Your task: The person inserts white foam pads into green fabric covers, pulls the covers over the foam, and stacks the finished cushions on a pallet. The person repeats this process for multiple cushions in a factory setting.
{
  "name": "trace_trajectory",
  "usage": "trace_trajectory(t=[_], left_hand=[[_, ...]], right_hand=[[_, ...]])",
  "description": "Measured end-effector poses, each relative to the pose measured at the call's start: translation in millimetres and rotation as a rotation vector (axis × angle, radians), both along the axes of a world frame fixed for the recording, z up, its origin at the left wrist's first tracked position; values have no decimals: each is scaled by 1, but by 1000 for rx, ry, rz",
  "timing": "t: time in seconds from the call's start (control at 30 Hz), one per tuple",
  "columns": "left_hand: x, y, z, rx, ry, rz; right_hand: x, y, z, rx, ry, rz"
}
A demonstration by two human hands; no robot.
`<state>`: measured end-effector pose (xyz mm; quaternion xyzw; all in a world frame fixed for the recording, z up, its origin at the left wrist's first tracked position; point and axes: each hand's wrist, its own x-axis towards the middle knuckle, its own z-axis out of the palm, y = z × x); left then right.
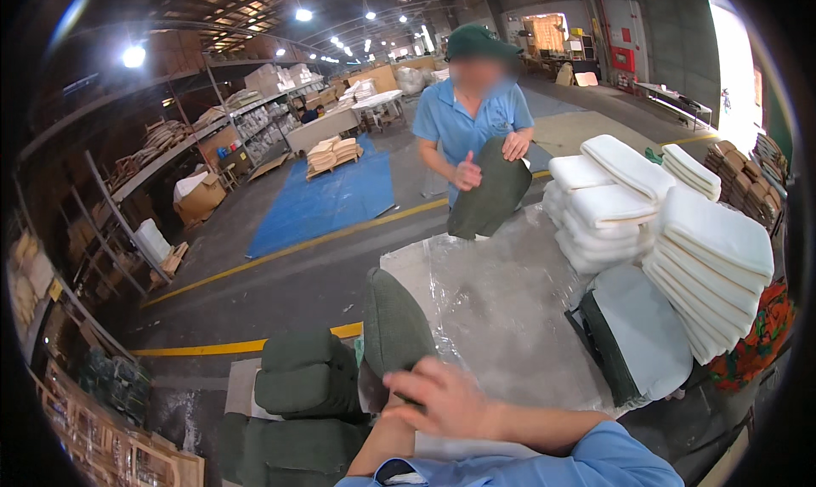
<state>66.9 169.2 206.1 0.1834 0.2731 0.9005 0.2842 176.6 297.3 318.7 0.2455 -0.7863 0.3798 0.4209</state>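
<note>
Two people at a film-covered table (pixel 501 325), seen from the wearer's head. The green cushion (pixel 395 317) stands on edge at the table's near left side, just in front of the wearer — a stance that probably leaves both broad faces within reach. The right hand (pixel 446 398) crosses over the left forearm (pixel 382 449) at the cushion's lower end; its fingers are bent and blurred, and whether they grip cannot be told. The left hand is largely hidden behind it, so its hold is likewise unclear. Opposite, a co-worker steadies a second cushion (pixel 493 194) upright, one hand (pixel 515 145) on its top edge and the other (pixel 467 174) against its side. Green cushions (pixel 306 376) lie piled at left; white pads (pixel 714 249) and a grey-topped stack (pixel 642 330) occupy the right — apparently leaving the middle for handling.
</note>
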Motion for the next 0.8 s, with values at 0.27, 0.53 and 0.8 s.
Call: trace_trajectory(t=[0.27,0.53,0.8], left_hand=[[1,-12,-4,-1,-2,81],[-5,-45,10,-3,14,229],[-10,-78,27,7,73,346]], right_hand=[[-19,15,7,163,7,8],[-10,-3,-5,318,-72,259],[-3,-10,2,152,-253,429]])
